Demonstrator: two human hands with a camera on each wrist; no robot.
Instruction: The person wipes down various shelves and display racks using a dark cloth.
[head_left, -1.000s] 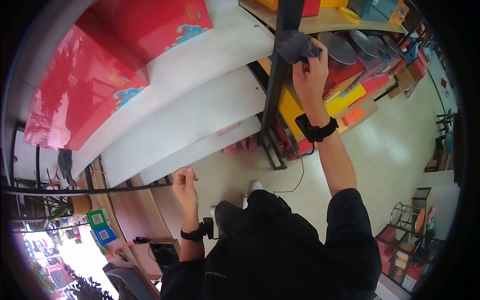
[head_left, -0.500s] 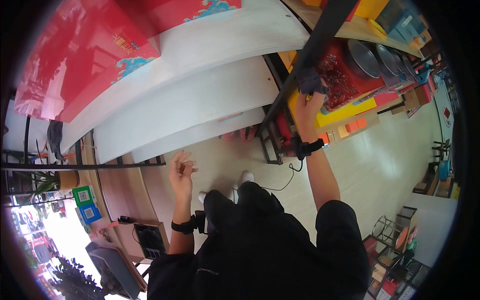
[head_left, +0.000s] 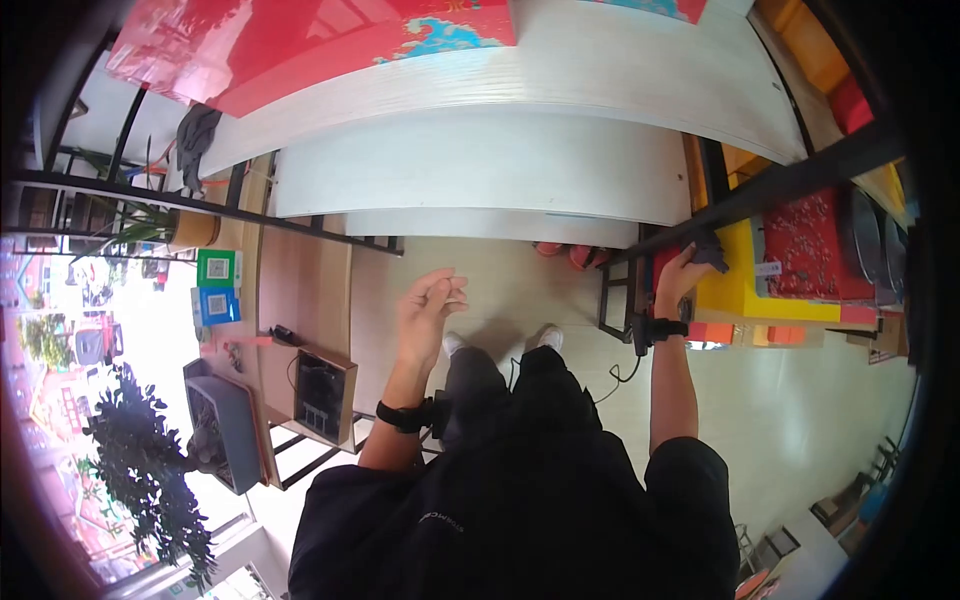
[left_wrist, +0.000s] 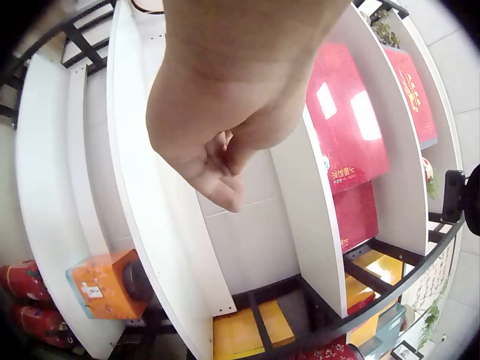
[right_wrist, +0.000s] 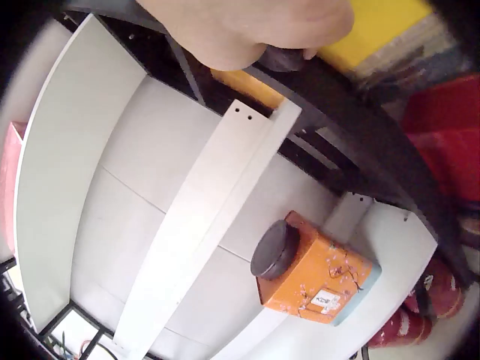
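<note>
My right hand [head_left: 678,278] grips a dark grey cloth [head_left: 708,251] at the black metal post [head_left: 745,198] on the right end of the shelving. In the right wrist view the hand [right_wrist: 255,26] is at the top, with a bit of the dark cloth [right_wrist: 285,58] under the fingers. My left hand [head_left: 428,315] hangs in the air before the white shelves [head_left: 480,165], its fingers loosely bent and holding nothing. The left wrist view shows that hand [left_wrist: 217,127] in front of the shelf boards.
Red gift boxes [head_left: 330,50] stand on the upper shelf. An orange box [right_wrist: 319,274] with a dark round lid sits on a lower one. Another grey cloth [head_left: 195,140] hangs at the left end. Yellow and red boxes [head_left: 815,245] fill the right-hand shelving. Red extinguishers [right_wrist: 439,289] stand below.
The right hand has come down along the post with the cloth in it. The head view has swung round, so the shelves lie more level. The left hand stays raised and holds nothing.
</note>
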